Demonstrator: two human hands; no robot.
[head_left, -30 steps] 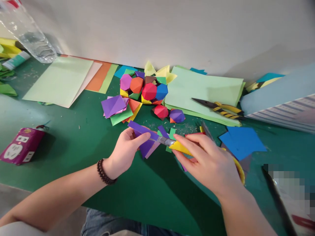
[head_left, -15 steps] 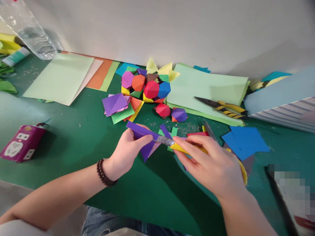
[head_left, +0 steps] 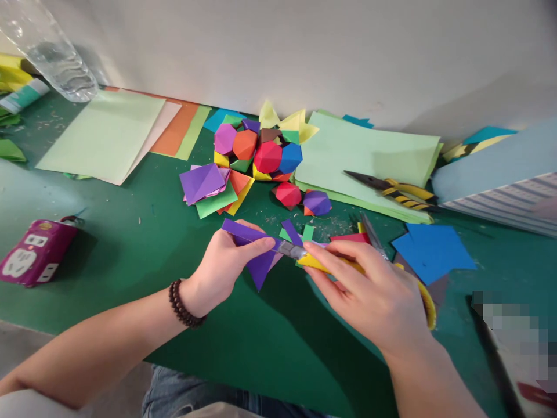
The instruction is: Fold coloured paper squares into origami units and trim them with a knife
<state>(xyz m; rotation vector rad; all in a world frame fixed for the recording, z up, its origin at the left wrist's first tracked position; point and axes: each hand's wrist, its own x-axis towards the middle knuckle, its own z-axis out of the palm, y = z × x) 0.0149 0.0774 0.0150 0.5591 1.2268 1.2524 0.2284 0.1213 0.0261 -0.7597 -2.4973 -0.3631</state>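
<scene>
L hand left of yellow tool, thumb pinching over bent fingers; R hand round its handle, index fwd; forearms angled twd it

No words, numbers or brands can be read. The purple box bears white printed patches, their marks too small to make out; the glue stick's green-and-white label is blurred.
</scene>
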